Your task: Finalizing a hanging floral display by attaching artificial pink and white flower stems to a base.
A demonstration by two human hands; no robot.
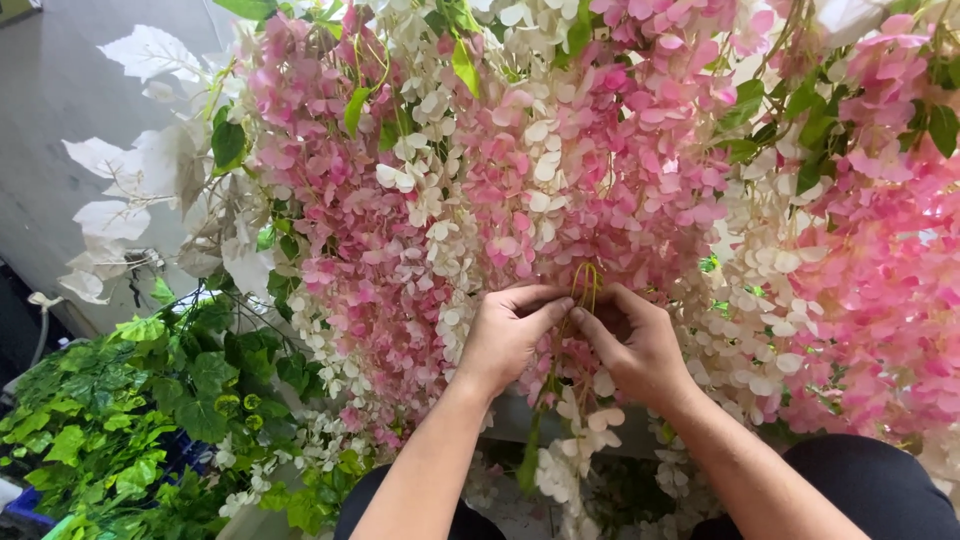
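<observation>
Pink and white hanging blossoms (560,170), a yellow-green stem loop (585,285), green ivy leaves (130,400), white paper-like leaves (150,160)

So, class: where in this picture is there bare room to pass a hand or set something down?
Free: the grey floor at upper left, bordered by white leaves and green ivy. Crowded: the pink and white blossom strands around the left hand and right hand.

Worn on the head, looking down and forward from close range; hanging pink and white flower strands (560,150) filling the upper frame, forearms entering from the bottom edge.
</observation>
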